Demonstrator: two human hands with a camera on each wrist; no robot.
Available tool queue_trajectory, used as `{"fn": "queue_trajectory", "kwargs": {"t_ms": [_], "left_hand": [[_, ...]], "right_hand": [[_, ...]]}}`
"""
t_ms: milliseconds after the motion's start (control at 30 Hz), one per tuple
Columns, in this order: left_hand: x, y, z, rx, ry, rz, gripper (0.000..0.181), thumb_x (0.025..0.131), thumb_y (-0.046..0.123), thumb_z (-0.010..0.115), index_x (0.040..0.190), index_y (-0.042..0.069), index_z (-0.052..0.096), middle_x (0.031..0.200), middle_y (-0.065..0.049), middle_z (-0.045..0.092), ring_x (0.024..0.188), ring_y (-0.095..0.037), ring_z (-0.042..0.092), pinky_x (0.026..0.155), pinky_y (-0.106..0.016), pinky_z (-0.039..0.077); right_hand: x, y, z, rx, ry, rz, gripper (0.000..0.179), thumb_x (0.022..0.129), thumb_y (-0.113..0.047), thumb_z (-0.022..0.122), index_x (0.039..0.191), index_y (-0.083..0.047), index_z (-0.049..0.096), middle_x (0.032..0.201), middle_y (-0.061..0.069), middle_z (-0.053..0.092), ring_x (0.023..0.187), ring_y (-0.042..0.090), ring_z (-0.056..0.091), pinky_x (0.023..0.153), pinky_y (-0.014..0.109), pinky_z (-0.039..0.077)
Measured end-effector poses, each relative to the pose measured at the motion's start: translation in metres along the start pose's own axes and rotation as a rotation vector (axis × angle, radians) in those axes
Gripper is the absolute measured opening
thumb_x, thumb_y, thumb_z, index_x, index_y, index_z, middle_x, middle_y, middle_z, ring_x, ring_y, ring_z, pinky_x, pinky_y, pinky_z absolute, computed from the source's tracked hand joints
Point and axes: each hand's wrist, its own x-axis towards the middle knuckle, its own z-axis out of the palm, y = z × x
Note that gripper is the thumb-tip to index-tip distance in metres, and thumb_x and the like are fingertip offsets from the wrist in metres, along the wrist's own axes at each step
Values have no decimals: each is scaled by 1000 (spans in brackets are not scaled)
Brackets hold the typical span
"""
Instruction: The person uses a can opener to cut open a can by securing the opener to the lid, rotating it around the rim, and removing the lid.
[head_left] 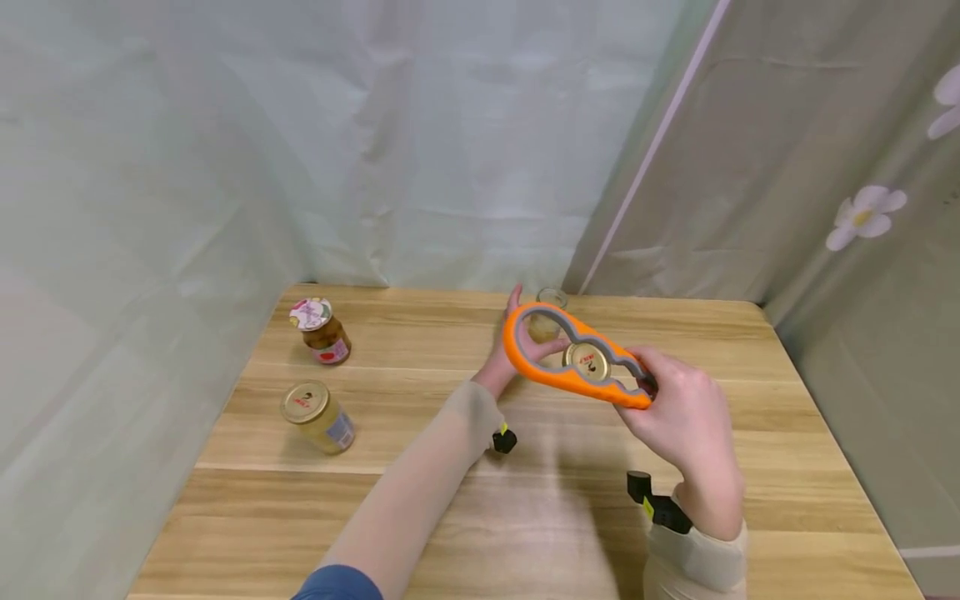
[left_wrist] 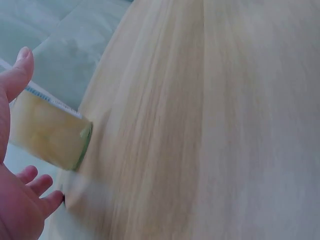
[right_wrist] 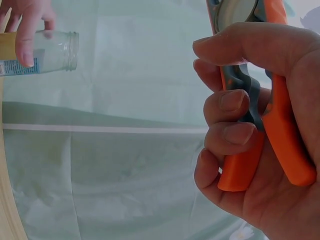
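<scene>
the right hand (head_left: 686, 408) is gripping the handles of an orange, loop-shaped plastic jar opener with grey scalloped lining (head_left: 573, 382), its fingers curling round them. a round gold metal lid with a printed logo (head_left: 587, 362) is sitting within the opener's middle, in the air over the pale striped wooden table (head_left: 262, 517). the left hand (head_left: 504, 358) is spreading its thumb and fingers around a clear glass jar with a blue-and-white label (left_wrist: 47, 131); whether they are touching the glass, i cannot tell.

handling well is probably depending on an even squeeze, since a slackening grip would likely be letting the lid drop. steadying the glass low down, clear of the mouth, would be guarding against tipping.

the clear jar is standing uncovered, its threaded mouth showing, with something pale yellow filling the lower part. at the left, a gold-lidded glass jar (head_left: 322, 425) is holding pale yellow contents, and a pink-labelled glass jar with a patterned white lid (head_left: 322, 333) is holding something brown; both are wearing their lids.
</scene>
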Motion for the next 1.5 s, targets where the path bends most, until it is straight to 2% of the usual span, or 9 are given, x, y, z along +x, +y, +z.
{"fn": "queue_trajectory", "kwargs": {"t_ms": [167,333,500,700,833,933,1167,1300,1500], "left_hand": [[-5,-2,-8,19,-5,-28,132,80,36,98,173,19,5,170,-25,28,154,-42,35,123,-58,33],[-12,-15,-11,-51,16,-46,131,80,47,95,173,29,5,169,-12,36,154,-33,37,123,-59,31],[-28,-19,-16,-111,42,-41,128,80,50,94,173,29,8,167,-5,39,152,-29,39,124,-61,28],[-48,-12,-26,-188,67,-14,121,83,32,96,172,24,14,163,-6,39,148,-31,42,122,-56,34],[-58,-10,-35,-231,73,9,115,85,29,94,170,26,18,159,-5,41,148,-31,41,120,-54,38],[-63,-11,-41,-227,90,39,110,86,29,93,169,25,21,156,-5,44,146,-30,44,119,-52,39],[-76,-8,-51,-215,133,78,98,88,13,90,165,11,29,149,-13,52,142,-32,49,118,-54,40],[-87,-3,-55,-277,170,88,87,91,4,85,161,9,34,146,-15,54,138,-35,51,117,-55,42],[-98,5,-56,-399,212,52,75,93,-8,77,157,4,40,140,-17,56,132,-34,55,113,-49,47]], "right_hand": [[-1,-1,0,-3,-7,-3,35,74,-9,83,108,-16,77,63,-11,45,54,9,40,50,32,35],[-1,-1,0,-2,-23,2,35,74,-9,82,108,-16,75,64,-11,45,54,10,41,50,32,35],[-2,-2,0,1,-28,3,35,75,-10,82,109,-15,75,64,-11,46,54,11,42,50,32,35],[-4,-3,0,6,-27,-2,35,75,-10,83,108,-17,76,65,-11,46,54,10,42,50,32,35],[-5,-3,1,9,-28,-19,32,75,-8,80,106,-16,75,64,-12,45,54,9,41,50,31,35],[-5,-4,1,13,-22,-29,33,75,-7,80,106,-16,75,64,-11,44,54,9,41,50,31,35],[-3,-4,-1,3,-20,-64,29,75,-8,79,103,-17,73,66,-12,46,56,9,42,51,30,35],[-3,-6,1,9,-31,-70,32,75,-7,81,105,-15,74,69,-11,50,58,9,44,52,30,37],[-4,-6,3,8,-45,-79,38,73,-5,81,108,-15,75,71,-10,51,58,9,45,51,30,38]]}}
